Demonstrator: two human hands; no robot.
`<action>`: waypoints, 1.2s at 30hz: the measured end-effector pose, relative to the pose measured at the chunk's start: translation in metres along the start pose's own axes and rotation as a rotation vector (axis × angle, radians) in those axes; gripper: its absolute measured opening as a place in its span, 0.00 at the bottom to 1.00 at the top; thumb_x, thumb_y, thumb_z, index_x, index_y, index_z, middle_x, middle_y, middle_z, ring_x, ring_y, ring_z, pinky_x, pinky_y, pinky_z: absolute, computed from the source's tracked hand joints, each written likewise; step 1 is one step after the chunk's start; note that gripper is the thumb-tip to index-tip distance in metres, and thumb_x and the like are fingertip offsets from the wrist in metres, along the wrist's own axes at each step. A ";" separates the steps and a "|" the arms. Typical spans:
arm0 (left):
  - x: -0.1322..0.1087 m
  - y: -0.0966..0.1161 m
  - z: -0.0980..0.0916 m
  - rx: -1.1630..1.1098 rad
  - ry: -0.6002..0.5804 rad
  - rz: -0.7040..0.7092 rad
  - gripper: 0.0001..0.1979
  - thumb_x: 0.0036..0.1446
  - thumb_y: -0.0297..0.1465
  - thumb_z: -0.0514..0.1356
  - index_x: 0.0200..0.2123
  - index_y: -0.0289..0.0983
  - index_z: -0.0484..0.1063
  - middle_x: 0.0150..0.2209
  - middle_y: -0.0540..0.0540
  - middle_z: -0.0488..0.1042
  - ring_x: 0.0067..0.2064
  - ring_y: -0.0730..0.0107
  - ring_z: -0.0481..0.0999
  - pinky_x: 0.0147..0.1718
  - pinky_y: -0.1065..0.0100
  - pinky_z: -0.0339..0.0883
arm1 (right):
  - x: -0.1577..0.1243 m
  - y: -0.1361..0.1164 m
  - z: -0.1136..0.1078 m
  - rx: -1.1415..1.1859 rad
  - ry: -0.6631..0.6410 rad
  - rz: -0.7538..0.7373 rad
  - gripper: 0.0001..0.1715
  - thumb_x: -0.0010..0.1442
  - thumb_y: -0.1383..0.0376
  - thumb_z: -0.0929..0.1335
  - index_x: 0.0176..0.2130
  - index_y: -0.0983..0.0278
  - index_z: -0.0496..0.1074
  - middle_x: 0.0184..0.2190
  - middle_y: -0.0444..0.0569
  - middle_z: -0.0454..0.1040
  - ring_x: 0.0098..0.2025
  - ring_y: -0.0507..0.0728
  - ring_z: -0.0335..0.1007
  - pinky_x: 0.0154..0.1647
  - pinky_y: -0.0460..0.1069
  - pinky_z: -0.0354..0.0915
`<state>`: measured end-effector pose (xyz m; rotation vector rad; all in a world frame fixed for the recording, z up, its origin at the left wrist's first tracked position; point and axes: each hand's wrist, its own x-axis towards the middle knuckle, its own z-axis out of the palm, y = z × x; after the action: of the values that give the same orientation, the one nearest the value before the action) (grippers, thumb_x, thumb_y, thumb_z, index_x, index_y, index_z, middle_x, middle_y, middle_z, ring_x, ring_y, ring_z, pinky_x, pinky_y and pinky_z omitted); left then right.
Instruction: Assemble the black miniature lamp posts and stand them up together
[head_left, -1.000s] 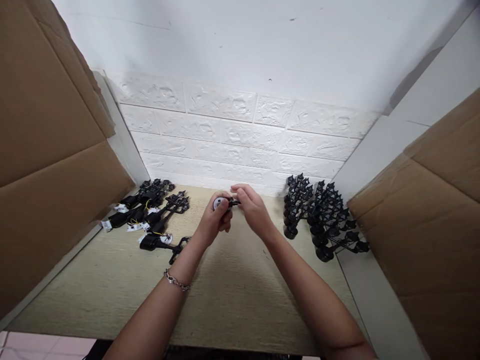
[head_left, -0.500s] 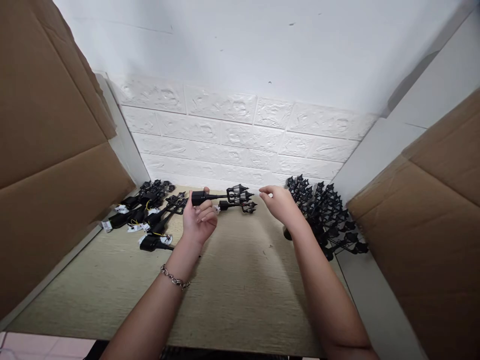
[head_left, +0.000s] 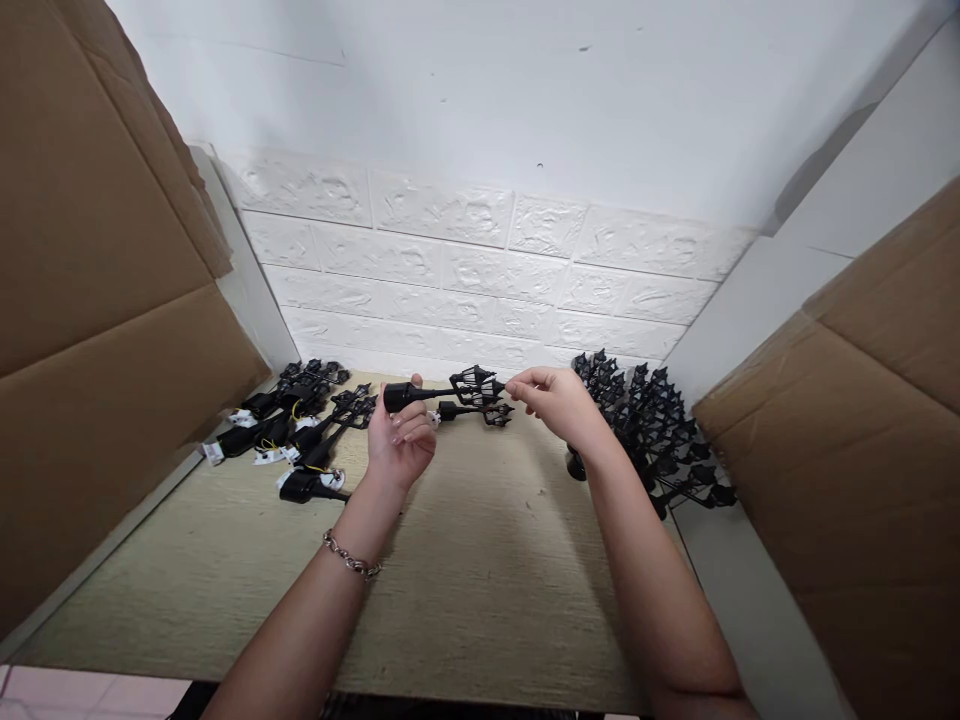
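Observation:
My left hand is closed round the round base of a small black model street lamp, holding it level above the table with its lantern heads pointing right. My right hand reaches in from the right, with thumb and fingertips pinched at the lantern end of the lamp. A metal bracelet sits on my left wrist.
A pile of black lamp parts with yellow wires and white tags lies at the left on the beige table. Several finished black lamps stand at the right. Cardboard panels flank both sides, with a white brick wall behind.
One second ago both hands were together on the lamp's base. The left hand then turned the lamp level; the right hand drew away and has now come back to the lantern end.

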<state>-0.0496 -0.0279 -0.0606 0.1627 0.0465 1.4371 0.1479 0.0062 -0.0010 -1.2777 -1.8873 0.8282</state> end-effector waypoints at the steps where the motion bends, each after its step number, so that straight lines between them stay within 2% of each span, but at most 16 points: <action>1: 0.001 0.000 0.001 0.040 0.032 -0.001 0.22 0.62 0.41 0.42 0.40 0.30 0.66 0.13 0.58 0.55 0.10 0.87 0.55 0.10 0.84 0.53 | 0.000 -0.001 0.000 0.009 0.015 -0.015 0.13 0.49 0.59 0.65 0.27 0.66 0.73 0.23 0.45 0.71 0.25 0.50 0.62 0.25 0.45 0.57; 5: 0.007 -0.004 0.001 0.254 0.216 -0.007 0.20 0.63 0.38 0.40 0.37 0.32 0.67 0.15 0.56 0.57 0.11 0.86 0.54 0.12 0.82 0.56 | 0.002 -0.011 -0.004 -0.030 0.065 -0.058 0.12 0.48 0.59 0.65 0.25 0.66 0.72 0.22 0.44 0.70 0.25 0.50 0.61 0.27 0.46 0.57; 8: 0.010 -0.008 -0.001 0.392 0.318 -0.006 0.17 0.62 0.35 0.41 0.33 0.33 0.65 0.16 0.54 0.59 0.12 0.85 0.55 0.13 0.81 0.57 | 0.014 -0.023 -0.012 -0.123 0.056 -0.062 0.11 0.47 0.61 0.65 0.23 0.66 0.72 0.21 0.44 0.70 0.25 0.50 0.62 0.28 0.46 0.57; 12: 0.010 -0.011 -0.002 0.446 0.338 0.037 0.18 0.62 0.37 0.40 0.35 0.34 0.65 0.17 0.53 0.61 0.12 0.83 0.55 0.12 0.79 0.56 | 0.039 -0.038 -0.031 -0.245 0.007 -0.038 0.09 0.46 0.64 0.65 0.24 0.67 0.72 0.22 0.44 0.70 0.26 0.49 0.63 0.28 0.44 0.58; 15: 0.010 -0.011 -0.002 0.503 0.359 0.066 0.14 0.61 0.34 0.43 0.39 0.34 0.64 0.16 0.55 0.60 0.12 0.82 0.55 0.12 0.79 0.55 | 0.057 -0.040 -0.046 -0.514 0.020 -0.004 0.10 0.48 0.64 0.65 0.26 0.67 0.73 0.22 0.45 0.70 0.25 0.49 0.63 0.25 0.43 0.56; 17: 0.010 -0.011 -0.001 0.526 0.369 0.073 0.11 0.60 0.31 0.45 0.38 0.34 0.64 0.16 0.56 0.60 0.12 0.82 0.55 0.12 0.79 0.54 | 0.067 -0.036 -0.053 -0.684 0.038 0.041 0.09 0.48 0.65 0.65 0.26 0.68 0.73 0.23 0.47 0.71 0.26 0.51 0.64 0.25 0.43 0.57; 20: 0.011 -0.012 -0.001 0.525 0.364 0.070 0.11 0.60 0.31 0.44 0.36 0.34 0.64 0.16 0.56 0.59 0.12 0.82 0.55 0.13 0.78 0.54 | 0.080 -0.021 -0.056 -0.784 0.065 0.106 0.09 0.48 0.67 0.65 0.28 0.69 0.74 0.26 0.52 0.73 0.29 0.54 0.67 0.29 0.45 0.59; 25: 0.010 -0.012 -0.001 0.517 0.354 0.059 0.14 0.61 0.34 0.42 0.34 0.34 0.64 0.16 0.55 0.59 0.12 0.81 0.55 0.13 0.78 0.53 | 0.094 0.003 -0.053 -0.903 0.097 0.226 0.15 0.49 0.69 0.65 0.38 0.70 0.73 0.35 0.60 0.73 0.37 0.59 0.69 0.35 0.48 0.61; 28: 0.010 -0.012 -0.001 0.510 0.348 0.052 0.14 0.60 0.34 0.42 0.34 0.34 0.64 0.16 0.55 0.59 0.12 0.81 0.55 0.13 0.78 0.53 | 0.101 0.015 -0.055 -0.939 0.088 0.280 0.17 0.50 0.69 0.64 0.41 0.71 0.72 0.37 0.61 0.73 0.39 0.59 0.69 0.35 0.47 0.62; 36: 0.010 -0.013 -0.002 0.511 0.340 0.012 0.16 0.61 0.34 0.41 0.34 0.34 0.64 0.16 0.55 0.59 0.12 0.81 0.55 0.13 0.77 0.53 | 0.105 0.042 -0.066 -0.989 0.070 0.353 0.17 0.52 0.69 0.63 0.42 0.70 0.71 0.40 0.61 0.72 0.41 0.60 0.69 0.35 0.47 0.62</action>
<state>-0.0356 -0.0197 -0.0642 0.3351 0.6949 1.4285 0.1953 0.1260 0.0216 -2.2226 -2.1019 -0.0757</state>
